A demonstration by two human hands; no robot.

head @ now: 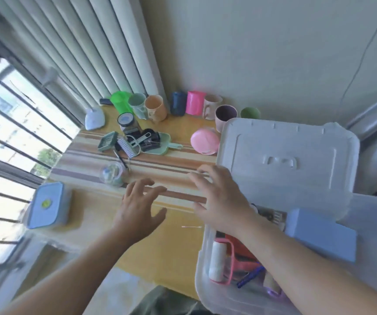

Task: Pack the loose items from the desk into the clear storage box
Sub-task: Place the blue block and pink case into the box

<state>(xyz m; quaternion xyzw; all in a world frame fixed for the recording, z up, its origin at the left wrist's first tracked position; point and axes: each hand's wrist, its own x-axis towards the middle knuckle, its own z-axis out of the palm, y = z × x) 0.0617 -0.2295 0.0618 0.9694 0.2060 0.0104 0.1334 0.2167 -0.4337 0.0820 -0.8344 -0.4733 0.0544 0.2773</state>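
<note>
You've got barred window [8,137] at left, pleated curtain [96,53] hanging far left, pale wall [262,53] far behind desk, thin cable [362,53] running down wall at right.

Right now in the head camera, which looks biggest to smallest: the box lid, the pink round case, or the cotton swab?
1. box lid
2. pink round case
3. cotton swab

The gaps are plain, so nearness changes nothing.
</note>
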